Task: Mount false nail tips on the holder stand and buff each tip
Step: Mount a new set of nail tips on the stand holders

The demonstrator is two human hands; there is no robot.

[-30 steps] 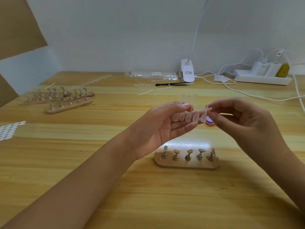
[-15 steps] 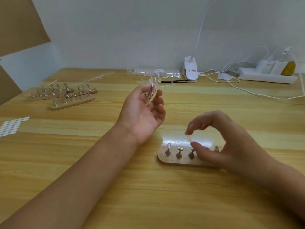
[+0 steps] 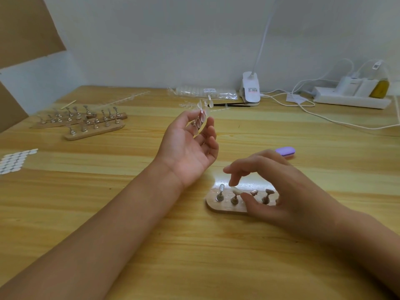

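A small wooden holder stand (image 3: 218, 205) with several metal pegs lies on the table in front of me. My right hand (image 3: 279, 191) hovers over it, thumb and forefinger pinching a clear nail tip (image 3: 235, 190) at the second peg from the left. My left hand (image 3: 190, 148) is raised palm up behind the stand and holds a strip of clear nail tips (image 3: 200, 120) between its fingertips. A purple buffer block (image 3: 285, 152) lies on the table just beyond my right hand.
Three more wooden stands (image 3: 93, 131) with pegs lie at the back left. White adhesive dots (image 3: 16, 160) lie at the left edge. Bags of nail tips (image 3: 205, 93), a clip lamp (image 3: 251, 89), a power strip (image 3: 350, 98) and cables lie along the wall.
My hands have parted: the right one came down with a single tip to the stand's second peg. The left one drew back and up with the remaining strip.
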